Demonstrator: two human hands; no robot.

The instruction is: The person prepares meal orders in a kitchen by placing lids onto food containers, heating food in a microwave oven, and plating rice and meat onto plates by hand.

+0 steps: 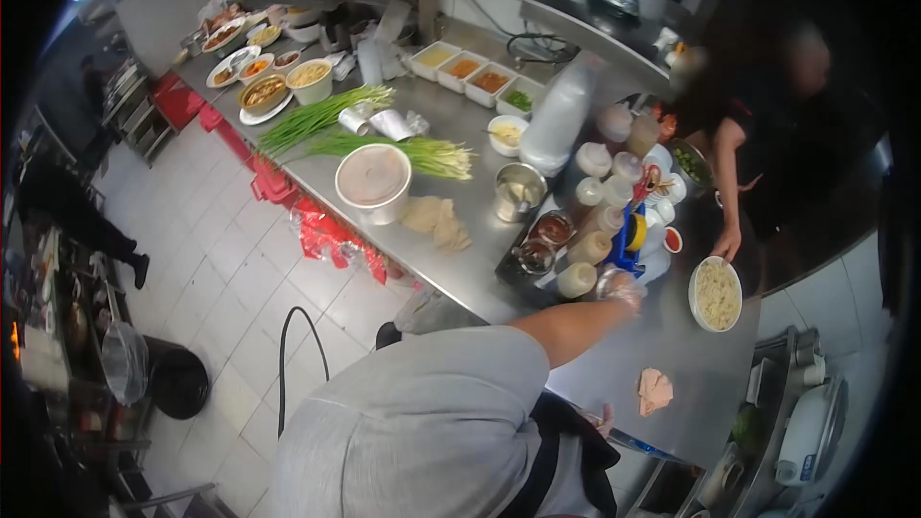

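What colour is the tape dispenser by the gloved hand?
The dispenser is blue; it shows best in the head view, the only one here.

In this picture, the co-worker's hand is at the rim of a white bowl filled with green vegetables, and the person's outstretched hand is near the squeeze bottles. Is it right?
Not quite: the white bowl at the co-worker's hand holds pale food, as the head view shows. The person's outstretched hand is indeed near the squeeze bottles.
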